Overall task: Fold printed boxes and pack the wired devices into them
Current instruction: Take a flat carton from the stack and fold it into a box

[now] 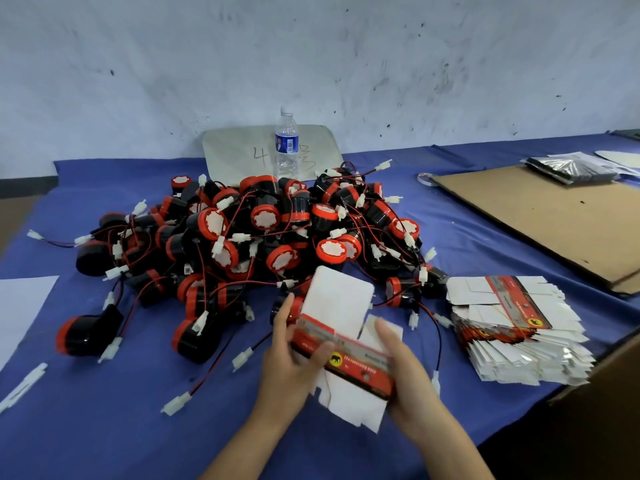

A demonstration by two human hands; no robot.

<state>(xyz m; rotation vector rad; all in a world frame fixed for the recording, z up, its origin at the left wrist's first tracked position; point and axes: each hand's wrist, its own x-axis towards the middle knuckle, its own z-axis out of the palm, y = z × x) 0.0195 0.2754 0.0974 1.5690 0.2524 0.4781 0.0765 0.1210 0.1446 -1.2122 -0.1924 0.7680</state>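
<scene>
Head view:
- Printed box [346, 355] held between both hands, not yet squared up.
- Red band is long axis, running from left hand [291, 355] across to right hand [405, 368]. White flaps stick out away from person and back toward them.
- Left hand pinches left end, thumb on front.
- Right hand grips right end. Blurred, fingers probably curled over edge.
- Wired devices [249, 233] heaped just beyond hands, left hand nearer.
- Flat box stack [512, 327] right of right hand.
- Blue cloth table [104, 427] beneath.
- Water bottle [286, 143] behind heap, scuffed wall [415, 64] beyond.

Both my bare forearms reach in from below. My left hand [289, 348] pinches the flat red-and-white printed cardboard box [363, 367] (thumb on its front); my right hand [407, 372] grips its other end.
</scene>
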